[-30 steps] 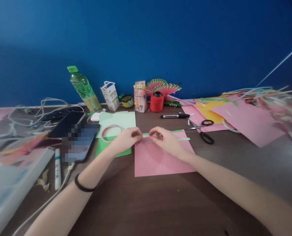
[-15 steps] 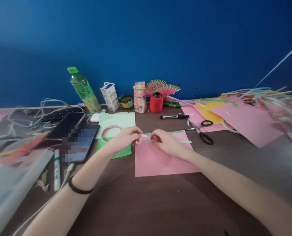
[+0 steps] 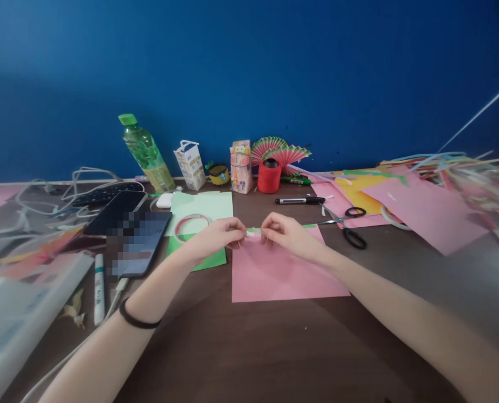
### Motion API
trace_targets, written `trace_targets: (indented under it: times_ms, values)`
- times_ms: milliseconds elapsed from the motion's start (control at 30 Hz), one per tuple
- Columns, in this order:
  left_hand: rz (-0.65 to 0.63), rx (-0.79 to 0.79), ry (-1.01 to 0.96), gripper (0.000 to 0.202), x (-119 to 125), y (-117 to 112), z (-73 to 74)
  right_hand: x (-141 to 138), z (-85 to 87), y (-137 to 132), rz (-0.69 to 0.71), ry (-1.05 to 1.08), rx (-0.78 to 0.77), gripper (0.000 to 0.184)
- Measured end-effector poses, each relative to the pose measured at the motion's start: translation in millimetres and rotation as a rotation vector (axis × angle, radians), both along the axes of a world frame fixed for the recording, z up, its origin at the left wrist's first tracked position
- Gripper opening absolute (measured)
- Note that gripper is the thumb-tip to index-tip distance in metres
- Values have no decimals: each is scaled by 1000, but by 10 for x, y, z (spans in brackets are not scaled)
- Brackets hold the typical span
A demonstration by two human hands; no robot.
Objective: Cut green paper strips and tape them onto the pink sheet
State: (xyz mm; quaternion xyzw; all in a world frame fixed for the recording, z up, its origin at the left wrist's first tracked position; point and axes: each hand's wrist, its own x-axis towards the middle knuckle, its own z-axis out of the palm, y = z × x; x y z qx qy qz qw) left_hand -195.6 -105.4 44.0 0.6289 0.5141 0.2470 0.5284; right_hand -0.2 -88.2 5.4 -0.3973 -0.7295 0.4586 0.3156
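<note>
My left hand (image 3: 218, 236) and my right hand (image 3: 289, 235) meet above the far edge of a pink paper sheet (image 3: 281, 271). Both pinch the ends of a short, narrow pale strip (image 3: 253, 235) between thumb and fingers. A thin green strip (image 3: 310, 226) lies along the pink sheet's top edge, behind my right hand. A tape ring (image 3: 189, 224) rests on light green paper (image 3: 201, 206) just left of my left hand, with a darker green sheet (image 3: 207, 258) under my left wrist.
Scissors (image 3: 348, 224) and a black marker (image 3: 297, 200) lie right of my hands. Phones (image 3: 138, 243) and cables sit at left, a white pen (image 3: 99, 288) nearer me. A green bottle (image 3: 146, 152), cartons, red thread spool (image 3: 269, 176) and paper fans line the wall. Coloured paper and strips pile at right.
My hands have drawn closer together. The long pale strip that stretched right across the pink sheet is now gathered into a short piece between my fingertips.
</note>
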Motion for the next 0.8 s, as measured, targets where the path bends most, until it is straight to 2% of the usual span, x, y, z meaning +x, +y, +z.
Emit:
trace_targets:
  times_ms: [100,233,367,500,667,800]
  values:
    - [-43,-32,-5,13,-34,-3,41,14,62,-11,36,73,-79,8]
    - [-84,-41,8,12,-63,-12,81,40,126,-7,26,81,-22,8]
    - [-62,-28,-13,10,-46,-28,108,63,222,-20,5,92,11,6]
    - [-40,-11,-47,11,-28,-34,123,62,316,-52,15,90,11,18]
    - [-31,62,-65,15,-9,-56,146,48,370,-86,-69,16,79,3]
    - [-28,107,-38,12,20,-83,161,50,401,-115,-57,52,38,9]
